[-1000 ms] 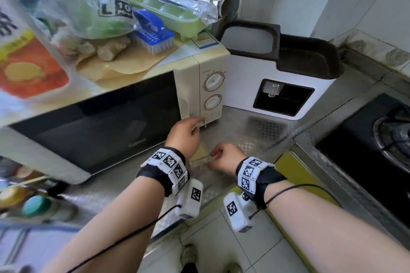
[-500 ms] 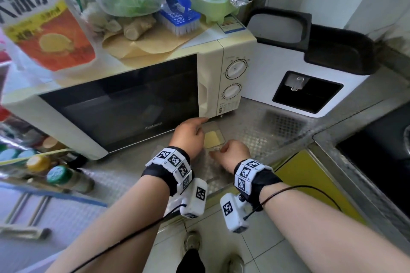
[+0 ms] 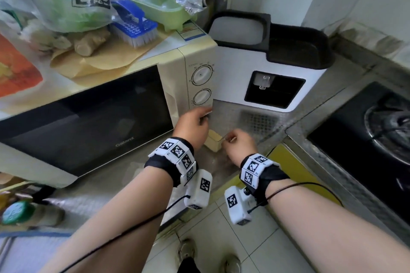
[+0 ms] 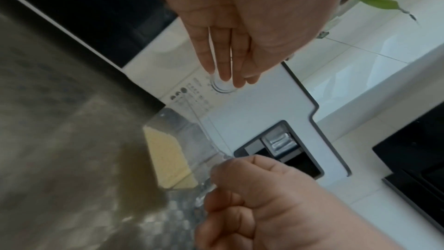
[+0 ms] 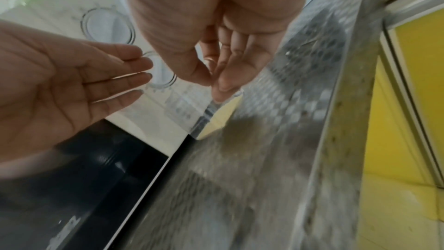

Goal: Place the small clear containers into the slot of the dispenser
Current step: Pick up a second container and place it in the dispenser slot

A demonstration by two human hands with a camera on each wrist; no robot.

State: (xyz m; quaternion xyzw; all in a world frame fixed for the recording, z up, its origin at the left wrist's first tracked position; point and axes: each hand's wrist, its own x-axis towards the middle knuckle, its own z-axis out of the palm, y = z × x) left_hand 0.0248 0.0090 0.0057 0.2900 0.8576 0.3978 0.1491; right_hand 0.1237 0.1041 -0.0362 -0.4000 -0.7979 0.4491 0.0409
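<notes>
A small clear container [image 3: 213, 142] with a pale yellow filling sits on the steel counter, just in front of the microwave's right corner. My right hand [image 3: 229, 139] pinches its near right rim between thumb and fingers; the wrist views show the same container [image 4: 168, 156] [image 5: 222, 116] and that pinch [image 5: 216, 81]. Above the container's left side hovers my left hand [image 3: 205, 115], fingers straight [image 4: 230, 64] and holding nothing. The white dispenser [image 3: 235, 66] with a black top stands behind, its dark slot [image 3: 274, 93] facing me.
The cream microwave [image 3: 200, 82] stands left of the dispenser, with bags, a blue brush [image 3: 135, 29] and a green tray piled on top. A black gas hob [image 3: 366, 131] lies to the right. The counter's front edge [image 3: 275, 146] runs just behind my wrists.
My left hand has lifted off the container toward the microwave's lower corner. The right hand keeps its pinch on the rim. My head has shifted, so the view has moved.
</notes>
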